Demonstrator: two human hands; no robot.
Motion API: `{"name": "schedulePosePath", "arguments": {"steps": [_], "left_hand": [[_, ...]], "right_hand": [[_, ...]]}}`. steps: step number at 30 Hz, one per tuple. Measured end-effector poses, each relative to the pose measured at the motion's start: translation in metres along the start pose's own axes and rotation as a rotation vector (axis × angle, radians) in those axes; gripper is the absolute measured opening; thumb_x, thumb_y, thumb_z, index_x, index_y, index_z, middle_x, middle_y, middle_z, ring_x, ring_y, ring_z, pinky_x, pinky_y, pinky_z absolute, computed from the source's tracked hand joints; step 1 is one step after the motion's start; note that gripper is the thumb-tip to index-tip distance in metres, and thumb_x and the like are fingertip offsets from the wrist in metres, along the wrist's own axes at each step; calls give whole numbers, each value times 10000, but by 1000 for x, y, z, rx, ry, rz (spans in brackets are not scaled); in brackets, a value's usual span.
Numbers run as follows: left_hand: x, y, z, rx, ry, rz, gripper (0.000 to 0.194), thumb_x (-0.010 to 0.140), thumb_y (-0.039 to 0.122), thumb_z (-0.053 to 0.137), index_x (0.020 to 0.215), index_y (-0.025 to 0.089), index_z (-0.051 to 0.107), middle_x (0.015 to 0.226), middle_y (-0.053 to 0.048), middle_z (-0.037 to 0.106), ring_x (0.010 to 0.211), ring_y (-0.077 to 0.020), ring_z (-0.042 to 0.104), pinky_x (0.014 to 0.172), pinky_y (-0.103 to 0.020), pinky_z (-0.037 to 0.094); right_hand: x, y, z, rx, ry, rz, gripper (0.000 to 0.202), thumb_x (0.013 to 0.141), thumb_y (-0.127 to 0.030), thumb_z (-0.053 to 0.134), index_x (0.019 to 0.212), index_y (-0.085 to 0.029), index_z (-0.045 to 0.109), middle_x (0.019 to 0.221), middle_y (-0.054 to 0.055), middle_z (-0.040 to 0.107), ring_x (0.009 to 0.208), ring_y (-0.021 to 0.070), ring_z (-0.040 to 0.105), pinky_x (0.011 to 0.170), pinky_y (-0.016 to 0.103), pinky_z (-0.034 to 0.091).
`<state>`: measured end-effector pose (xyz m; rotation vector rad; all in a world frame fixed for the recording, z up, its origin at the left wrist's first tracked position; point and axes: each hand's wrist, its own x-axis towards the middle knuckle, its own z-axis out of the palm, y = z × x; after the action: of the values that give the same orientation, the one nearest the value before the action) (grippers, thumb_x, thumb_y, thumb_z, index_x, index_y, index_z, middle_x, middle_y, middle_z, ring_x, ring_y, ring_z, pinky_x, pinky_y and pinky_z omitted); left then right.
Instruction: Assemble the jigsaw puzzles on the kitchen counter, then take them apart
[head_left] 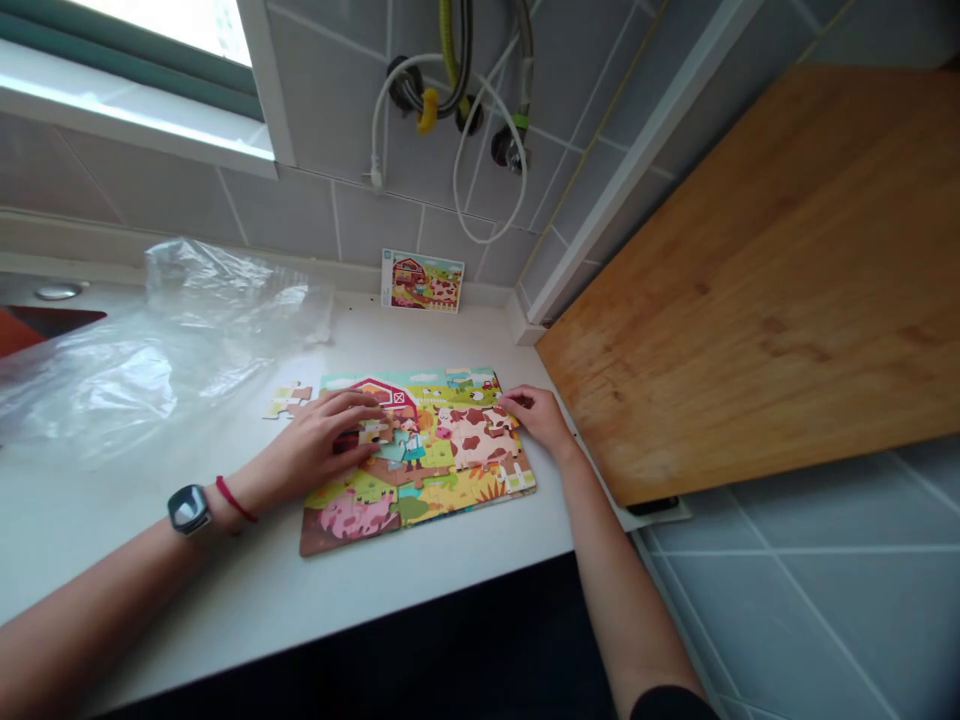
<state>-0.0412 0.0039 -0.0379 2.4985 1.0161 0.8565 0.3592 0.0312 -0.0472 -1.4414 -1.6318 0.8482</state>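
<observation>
A farm jigsaw puzzle with a barn, a cow and a pig lies on the white counter, mostly put together. My left hand reaches over its left part, thumb and fingers closed around a loose puzzle piece. Another loose bluish piece lies just under it. At the puzzle's right edge my right hand is pinched, fingertips on a piece by the cow's rear. Loose pieces at the lower right sit on the picture. More joined pieces lie left of the puzzle.
A small picture card of the same farm scene leans against the back wall. Crumpled clear plastic covers the counter's left. A wooden panel rises close on the right. Hoses and a white cable hang at the wall.
</observation>
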Motion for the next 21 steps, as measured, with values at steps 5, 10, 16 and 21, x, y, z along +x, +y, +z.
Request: {"name": "schedulePosePath", "arguments": {"steps": [5,10,16,21], "left_hand": [[-1,-1,1,-13,-2,-12,332,986,499,630,1229,301,739,1320,-80,698,1237,-297,644,1069,-496,552],[-2,-5,3,-14,3,3,319,991,493,627,1224,307,741,1319,-72,702,1222,-288,657,1061,-485,555],[-3,-8,6,11,-17,11,302,996,475,613,1210,307,745,1331,-79,694,1214,-289,658,1044,-480,555],[-2,-8,5,13,-19,16,298,997,489,607,1187,309,750,1323,-76,699,1192,-286,668,1023,-477,563]], "right_hand": [[-4,-2,-2,-106,127,-90,368,880,-570,678,816,-221,778,872,91,762,809,240,692,745,356,562],[-19,-5,-8,-122,31,-74,283,883,-495,698,949,-244,809,989,92,752,845,241,691,766,370,571],[-39,-13,-11,-143,-128,-102,380,843,-351,772,1220,-306,787,1281,83,658,1164,255,658,1017,392,543],[-42,-14,-1,-178,-65,-58,448,798,-461,851,1212,-300,796,1204,84,621,1207,275,636,1110,407,509]]}}
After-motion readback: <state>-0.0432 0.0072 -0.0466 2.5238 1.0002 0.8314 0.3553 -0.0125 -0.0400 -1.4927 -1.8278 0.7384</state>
